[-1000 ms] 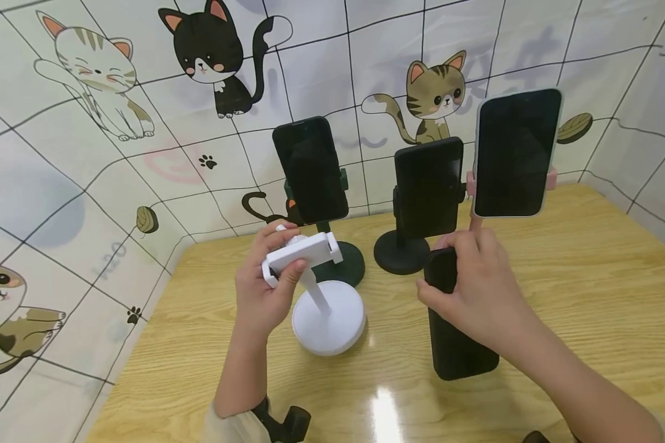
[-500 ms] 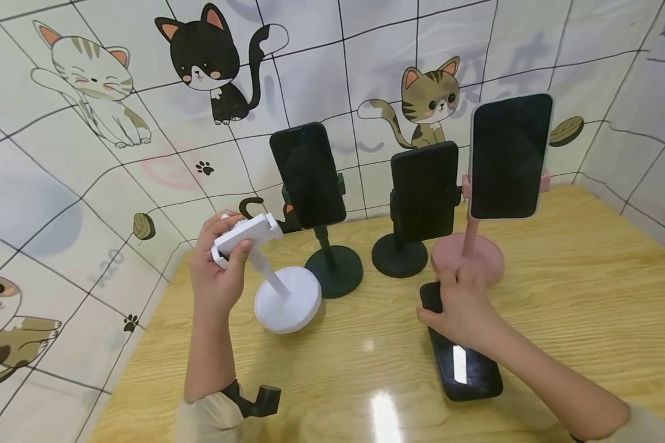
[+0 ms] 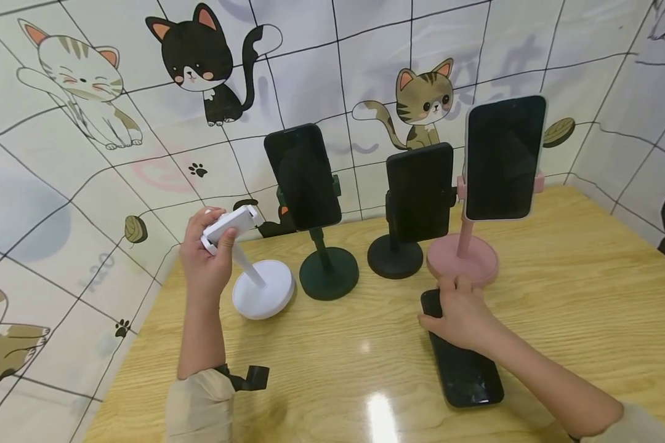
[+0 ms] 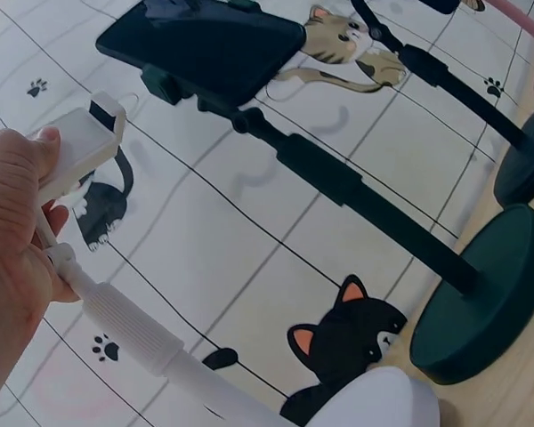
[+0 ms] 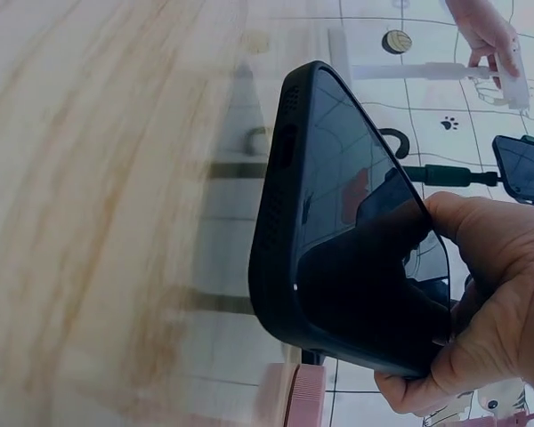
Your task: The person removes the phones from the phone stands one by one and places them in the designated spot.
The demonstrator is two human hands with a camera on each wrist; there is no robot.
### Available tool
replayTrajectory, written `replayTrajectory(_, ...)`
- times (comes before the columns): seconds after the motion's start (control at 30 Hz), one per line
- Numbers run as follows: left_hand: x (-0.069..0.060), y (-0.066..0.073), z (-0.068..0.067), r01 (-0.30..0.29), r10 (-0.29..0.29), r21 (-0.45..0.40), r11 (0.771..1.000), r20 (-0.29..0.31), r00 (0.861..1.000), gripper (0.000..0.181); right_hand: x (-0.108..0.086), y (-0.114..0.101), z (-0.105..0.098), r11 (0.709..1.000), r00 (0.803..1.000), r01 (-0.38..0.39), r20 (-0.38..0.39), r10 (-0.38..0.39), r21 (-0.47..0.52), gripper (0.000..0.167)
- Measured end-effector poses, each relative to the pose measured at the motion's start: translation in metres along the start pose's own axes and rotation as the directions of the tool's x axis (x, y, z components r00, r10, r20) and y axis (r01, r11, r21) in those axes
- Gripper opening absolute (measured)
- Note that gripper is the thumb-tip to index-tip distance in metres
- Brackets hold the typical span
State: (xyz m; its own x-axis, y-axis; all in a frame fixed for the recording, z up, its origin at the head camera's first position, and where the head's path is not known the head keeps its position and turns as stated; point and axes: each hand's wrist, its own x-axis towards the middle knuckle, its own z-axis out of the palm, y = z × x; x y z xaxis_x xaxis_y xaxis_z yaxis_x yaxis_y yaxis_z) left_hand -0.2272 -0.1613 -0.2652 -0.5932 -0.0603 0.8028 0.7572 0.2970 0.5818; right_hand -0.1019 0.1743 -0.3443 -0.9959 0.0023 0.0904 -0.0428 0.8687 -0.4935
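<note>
In the head view my left hand (image 3: 206, 255) grips the clamp head of a white phone stand (image 3: 263, 289), its thumb on the clamp's front. The stand's round base is at the left of the row, beside a dark green phone stand (image 3: 329, 274). The left wrist view shows the white clamp (image 4: 82, 147) with nothing in it. My right hand (image 3: 467, 320) holds a black phone (image 3: 471, 376) by its far end, low over the table. Dark glass faces up, and the near end is toward me. Whether the phone touches the wood is unclear.
A black phone (image 3: 305, 175) sits in the green stand. Right of it are a black stand (image 3: 394, 255) with a black phone (image 3: 421, 194) and a pink stand (image 3: 462, 255) with a white-edged phone (image 3: 504, 159). A cat-print wall covering stands behind the wooden table (image 3: 321, 357).
My left hand has moved left with the white stand, from in front of the green stand to its left side. The phone in my right hand has come down toward the table and lies flatter.
</note>
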Motion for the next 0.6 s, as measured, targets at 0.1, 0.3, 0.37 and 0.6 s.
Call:
replayTrajectory(0.1,-0.001,0.002,0.002,0.004,-0.004,-0.024,1.000,-0.013,1.000,0.026,0.001,0.000,0.002,1.000,1.000,-0.005,0.012,0.005,0.003,0.057)
replayTrajectory(0.3,0.000,0.001,0.008,0.003,-0.004,-0.065,0.998,-0.015,1.000,0.026,0.003,0.000,0.004,1.000,0.999,-0.026,0.039,0.026,-0.012,0.059)
replayTrajectory(0.37,0.001,-0.001,0.010,0.017,-0.017,-0.086,0.996,-0.002,1.000,0.027,0.003,0.000,0.005,0.999,0.998,-0.033,0.045,0.034,-0.018,0.059)
replayTrajectory(0.6,0.005,-0.004,0.018,0.072,-0.066,-0.134,0.988,0.048,0.997,0.027,0.004,0.000,0.007,0.998,0.997,-0.053,0.062,0.054,-0.024,0.058)
